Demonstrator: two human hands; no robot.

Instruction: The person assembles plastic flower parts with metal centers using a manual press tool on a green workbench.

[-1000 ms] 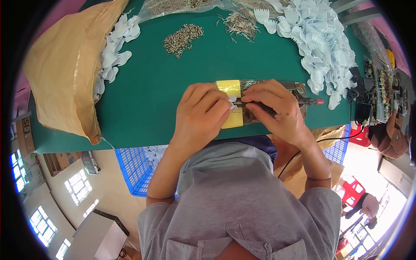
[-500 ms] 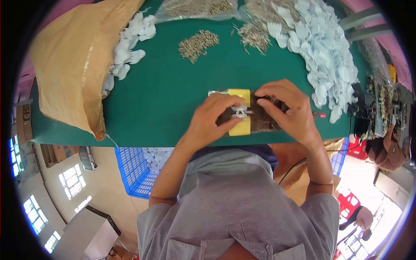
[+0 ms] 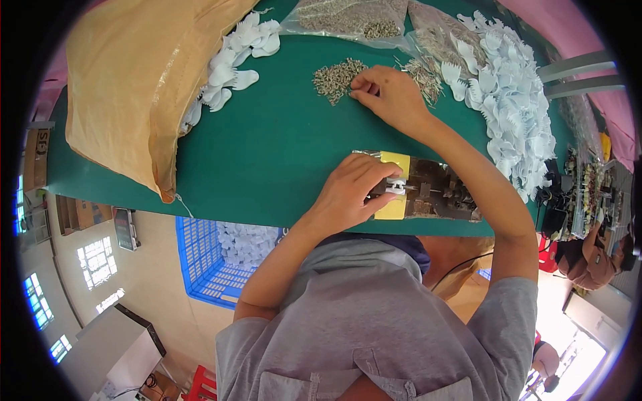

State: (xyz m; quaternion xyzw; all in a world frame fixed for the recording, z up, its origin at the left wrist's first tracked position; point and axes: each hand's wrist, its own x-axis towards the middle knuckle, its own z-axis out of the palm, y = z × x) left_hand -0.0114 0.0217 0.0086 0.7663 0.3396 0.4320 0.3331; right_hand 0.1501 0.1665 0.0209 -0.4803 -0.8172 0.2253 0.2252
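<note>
The right hand (image 3: 393, 100) is now off the yellow-banded fixture (image 3: 431, 192) at frame centre and at the small metal fittings (image 3: 336, 79), upper centre, grasp undeterminable, leaving the left hand (image 3: 346, 192) alone pinching the white plastic piece (image 3: 396, 186) at the yellow band.

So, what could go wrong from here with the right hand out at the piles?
The right hand is at the edge of a loose pile of small metal pieces, so it might scatter some. A pile of thin metal pins lies close by; the hand could brush pins into the pieces. The left hand alone is at the small white plastic part by the yellow strip, so that part might shift.
</note>
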